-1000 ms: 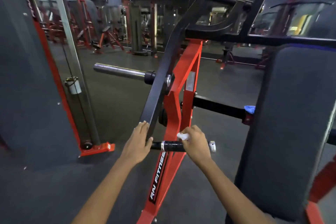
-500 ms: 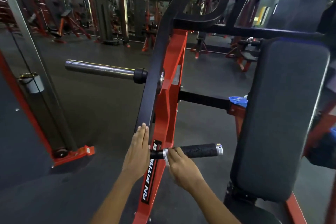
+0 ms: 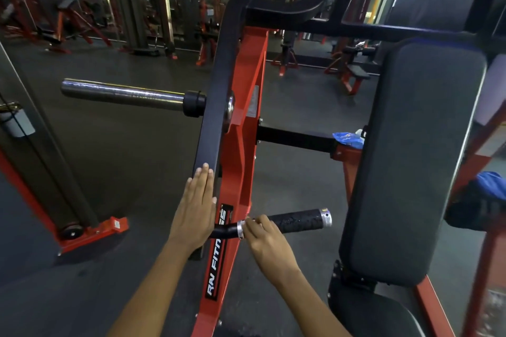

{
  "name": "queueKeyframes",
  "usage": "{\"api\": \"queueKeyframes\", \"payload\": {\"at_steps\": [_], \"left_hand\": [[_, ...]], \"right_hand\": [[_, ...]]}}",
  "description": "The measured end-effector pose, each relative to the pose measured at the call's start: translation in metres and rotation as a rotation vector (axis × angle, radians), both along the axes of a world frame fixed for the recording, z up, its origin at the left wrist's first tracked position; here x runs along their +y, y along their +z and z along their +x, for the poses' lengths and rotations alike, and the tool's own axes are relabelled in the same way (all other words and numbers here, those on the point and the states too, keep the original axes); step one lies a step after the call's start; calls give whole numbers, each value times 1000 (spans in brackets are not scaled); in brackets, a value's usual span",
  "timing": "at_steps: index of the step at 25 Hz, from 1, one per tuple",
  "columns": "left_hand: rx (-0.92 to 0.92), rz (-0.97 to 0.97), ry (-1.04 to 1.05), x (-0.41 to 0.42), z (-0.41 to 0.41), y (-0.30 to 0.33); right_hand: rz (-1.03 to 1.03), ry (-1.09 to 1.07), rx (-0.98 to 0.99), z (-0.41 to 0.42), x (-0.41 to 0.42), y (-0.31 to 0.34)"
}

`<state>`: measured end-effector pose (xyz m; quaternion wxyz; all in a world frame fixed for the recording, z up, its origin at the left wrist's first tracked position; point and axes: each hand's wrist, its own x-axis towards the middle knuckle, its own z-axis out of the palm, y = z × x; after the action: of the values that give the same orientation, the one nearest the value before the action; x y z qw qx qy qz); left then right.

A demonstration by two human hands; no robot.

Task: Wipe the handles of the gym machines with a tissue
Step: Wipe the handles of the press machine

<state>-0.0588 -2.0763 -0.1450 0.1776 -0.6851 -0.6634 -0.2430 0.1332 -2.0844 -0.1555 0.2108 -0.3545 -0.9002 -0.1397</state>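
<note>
A black textured handle (image 3: 297,220) with a silver end cap sticks out to the right from the machine's black lever arm (image 3: 216,96). My right hand (image 3: 267,243) curls round the inner end of the handle near its silver ring, with a sliver of white tissue (image 3: 247,218) showing under the fingers. My left hand (image 3: 195,210) lies flat with straight fingers against the lower end of the black lever arm.
The red machine frame (image 3: 241,145) runs down between my arms. A chrome weight peg (image 3: 123,94) juts left. A large black back pad (image 3: 416,161) stands at right, with a blue packet (image 3: 347,139) behind it. A red-footed cable column (image 3: 90,230) is at left. More machines stand at the back.
My right hand slid with the tissue from the handle's outer end to its inner end, baring the grip. My left hand went from gripping the lever arm's edge to lying flat on it.
</note>
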Motion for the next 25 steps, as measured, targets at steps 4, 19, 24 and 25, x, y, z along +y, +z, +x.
{"api": "queueKeyframes", "payload": {"at_steps": [4, 19, 24, 25], "left_hand": [[-57, -45, -41, 2, 2, 5], [-9, 3, -117, 29, -13, 18], [-4, 25, -108, 28, -13, 17], [6, 22, -108, 29, -13, 17]], "right_hand": [[16, -106, 13, 26, 6, 9], [-193, -471, 438, -35, -24, 5], [-205, -310, 345, -51, -25, -2], [-187, -280, 299, -46, -21, 1]]}}
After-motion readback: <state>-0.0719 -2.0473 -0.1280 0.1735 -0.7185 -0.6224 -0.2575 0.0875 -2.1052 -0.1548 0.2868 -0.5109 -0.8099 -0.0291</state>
